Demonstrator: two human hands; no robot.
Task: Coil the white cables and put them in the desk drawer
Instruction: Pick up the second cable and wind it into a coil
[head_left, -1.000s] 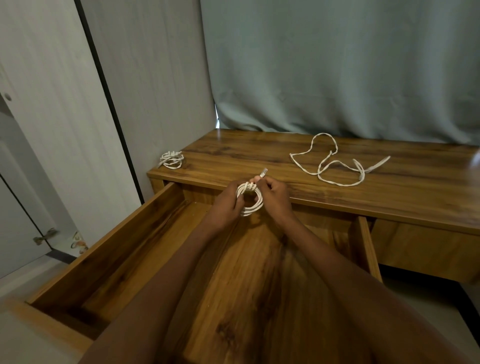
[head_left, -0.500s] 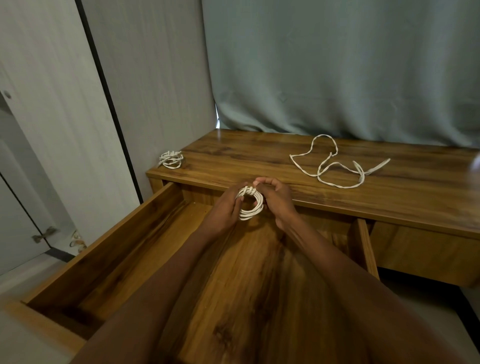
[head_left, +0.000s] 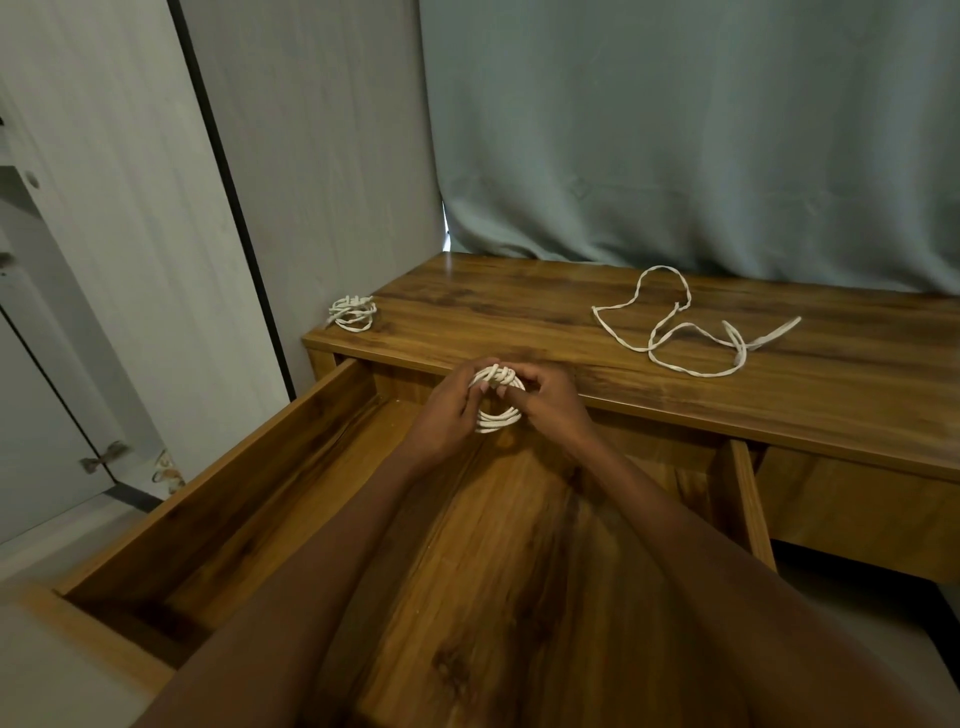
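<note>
Two hands, left hand (head_left: 451, 410) and right hand (head_left: 551, 402), pinch a small coiled white cable (head_left: 497, 399) above the open drawer (head_left: 218, 499), while a loose cable (head_left: 685, 325) and another coil (head_left: 353, 313) lie on the desk (head_left: 519, 317).

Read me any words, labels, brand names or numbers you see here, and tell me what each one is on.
None can be read: the desk, the open drawer, the curtain and the white cables carry no print, and no lettering shows on the coil in both hands.
</note>
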